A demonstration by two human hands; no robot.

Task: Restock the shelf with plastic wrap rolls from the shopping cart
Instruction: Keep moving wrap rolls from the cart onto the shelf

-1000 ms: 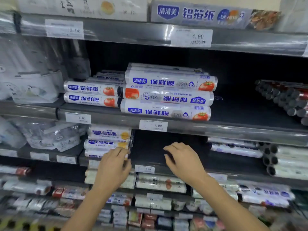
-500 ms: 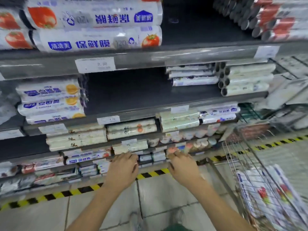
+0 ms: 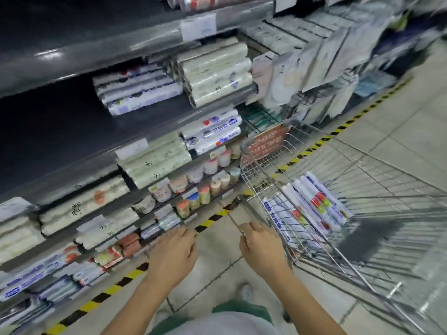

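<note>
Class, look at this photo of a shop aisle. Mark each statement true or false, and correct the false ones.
1. Neither the left hand nor the right hand holds a roll. True.
2. The shopping cart stands on the person's left. False: it is on the right, and the shelf is on the left.
3. Plastic wrap rolls lie in the cart. True.
4. The floor stripe along the shelf is red and white. False: it is yellow and black.
5. The right hand is nearer the cart than the left hand. True.
</note>
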